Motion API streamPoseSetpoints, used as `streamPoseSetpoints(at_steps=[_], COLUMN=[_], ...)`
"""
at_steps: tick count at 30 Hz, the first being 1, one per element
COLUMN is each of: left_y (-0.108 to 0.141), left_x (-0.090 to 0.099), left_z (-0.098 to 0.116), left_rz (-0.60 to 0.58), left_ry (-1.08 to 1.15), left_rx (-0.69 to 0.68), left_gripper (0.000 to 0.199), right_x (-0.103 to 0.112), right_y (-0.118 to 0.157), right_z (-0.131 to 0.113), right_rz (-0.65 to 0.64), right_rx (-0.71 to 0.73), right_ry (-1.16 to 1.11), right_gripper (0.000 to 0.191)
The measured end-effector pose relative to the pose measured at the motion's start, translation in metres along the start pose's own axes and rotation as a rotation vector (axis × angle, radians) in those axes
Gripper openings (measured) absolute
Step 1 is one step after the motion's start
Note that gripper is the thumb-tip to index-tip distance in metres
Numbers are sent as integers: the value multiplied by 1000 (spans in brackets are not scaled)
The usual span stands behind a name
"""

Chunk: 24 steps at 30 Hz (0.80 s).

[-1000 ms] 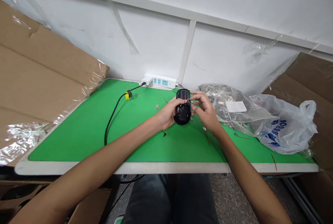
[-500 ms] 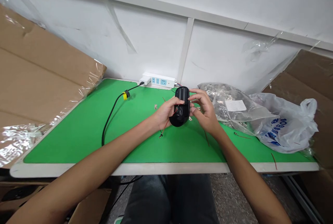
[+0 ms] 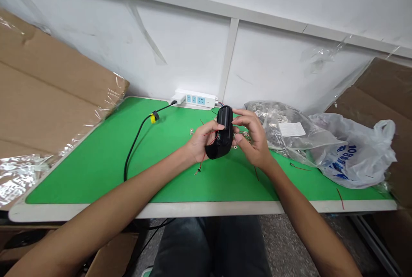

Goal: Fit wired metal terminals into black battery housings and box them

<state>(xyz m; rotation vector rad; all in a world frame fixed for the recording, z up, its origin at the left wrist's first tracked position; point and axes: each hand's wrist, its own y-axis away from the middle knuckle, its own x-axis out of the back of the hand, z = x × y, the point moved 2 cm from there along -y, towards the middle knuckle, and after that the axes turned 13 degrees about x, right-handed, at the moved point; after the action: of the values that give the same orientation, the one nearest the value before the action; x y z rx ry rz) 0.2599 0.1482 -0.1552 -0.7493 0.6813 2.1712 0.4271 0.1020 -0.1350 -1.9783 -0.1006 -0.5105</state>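
Note:
Over the middle of the green mat, my left hand (image 3: 201, 139) grips a glossy black plastic housing (image 3: 224, 137), its thumb laid across the front. The housing is rounded at its lower end and has a long recess in its upper part. Thin red wires (image 3: 210, 133) come out of its left side by my thumb, and a wire end with a small dark part (image 3: 198, 169) hangs below. My right hand (image 3: 252, 137) is at the housing's right edge, fingers curled against it. Small metal pieces (image 3: 244, 135) lie on the mat behind that hand, partly hidden.
A white power strip (image 3: 201, 99) with a plugged-in black cable (image 3: 133, 144) sits by the wall. On the right lie a clear bag of metal parts (image 3: 277, 118) and a white plastic bag (image 3: 357, 152). Cardboard (image 3: 58, 83) flanks the left side. Loose wires (image 3: 301, 167) are scattered about.
The housing has turned in my hands, so its lower end now points more to the left and its side shows more. Both hands stay on it, nearly in place.

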Motion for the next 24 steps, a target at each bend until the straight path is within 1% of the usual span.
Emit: streamPoseSetpoints(at_steps=[3, 8, 14, 17, 20, 22, 24], left_y=[1, 4, 6, 6, 7, 7, 6], left_x=[1, 1, 0, 1, -1, -5, -10], left_z=[0, 2, 2, 2, 3, 5, 6], left_rz=[-28, -111, -156, -142, -96, -52, 6], left_ry=[11, 9, -12, -37, -67, -98, -153], left_rx=[33, 82, 54, 32, -12, -84, -209], left_gripper=[40, 52, 55, 53, 48, 44, 42], right_x=[-1, 0, 0, 0, -1, -4, -9], right_y=[0, 1, 2, 2, 2, 3, 6], right_z=[-4, -9, -9, -9, -7, -3, 3], right_rz=[-4, -15, -36, -19, 5, 43, 105], right_rx=[45, 86, 47, 65, 60, 14, -59], right_ry=[32, 74, 73, 36, 26, -8, -103], right_gripper=[26, 28, 29, 30, 28, 28, 34])
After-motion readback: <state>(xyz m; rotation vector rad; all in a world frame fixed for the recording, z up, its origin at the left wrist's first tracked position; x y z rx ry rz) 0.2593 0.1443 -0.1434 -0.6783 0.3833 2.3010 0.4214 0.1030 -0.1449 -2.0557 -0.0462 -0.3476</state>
